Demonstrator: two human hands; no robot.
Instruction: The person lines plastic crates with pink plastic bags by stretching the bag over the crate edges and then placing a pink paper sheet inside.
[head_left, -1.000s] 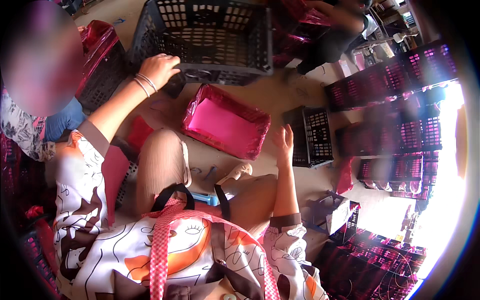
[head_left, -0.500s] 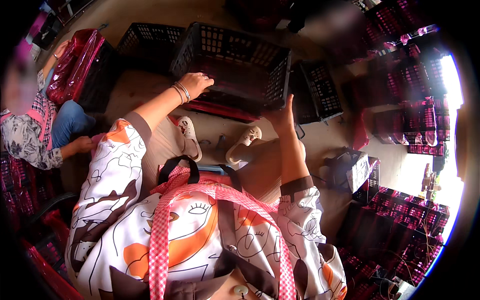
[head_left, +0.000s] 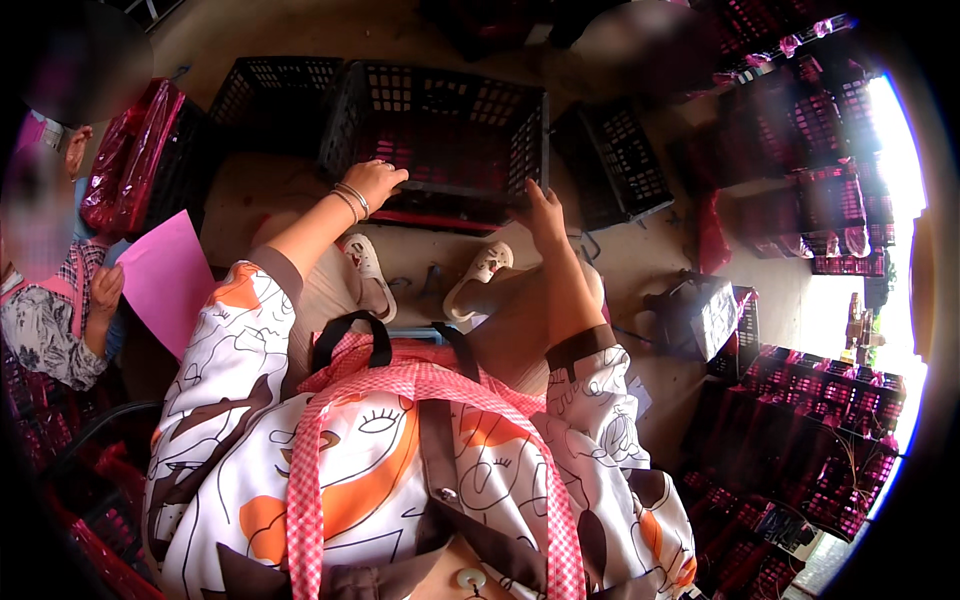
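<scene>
Black crate (head_left: 460,200) sits just beyond both hands. Left hand (head_left: 376,184) pinches its near rim; right hand (head_left: 541,214) meets the near right corner, grip undeterminable.

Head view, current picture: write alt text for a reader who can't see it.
A person's left hand grips the near rim of a large black crate, with the right hand at its near right corner. Other black crates stand on both sides. At left, a co-worker's hand holds a pink sheet.
</scene>
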